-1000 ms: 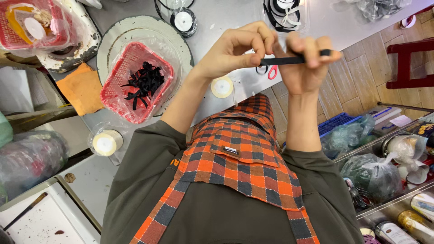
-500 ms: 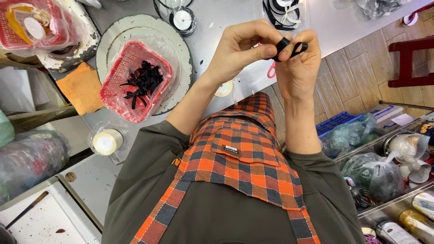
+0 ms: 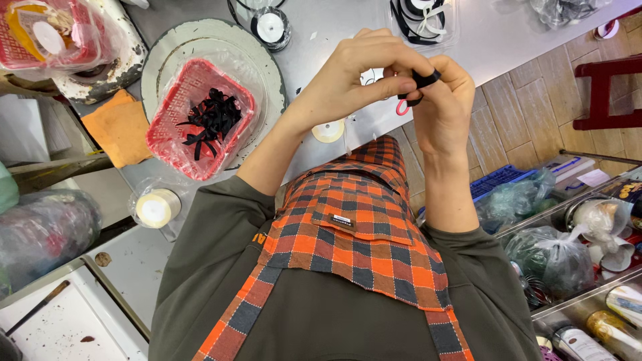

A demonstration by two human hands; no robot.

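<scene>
Head view, both hands' grip (image 3: pixel 418 83) clamped on black ribbon (image 3: pixel 424 78), red basket (image 3: pixel 200 119) beside.

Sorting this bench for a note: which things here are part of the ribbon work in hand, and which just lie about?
In use:
left hand
right hand
black ribbon
red basket of black bows

Lying about:
cream ribbon roll
orange cloth
red-handled scissors
</scene>
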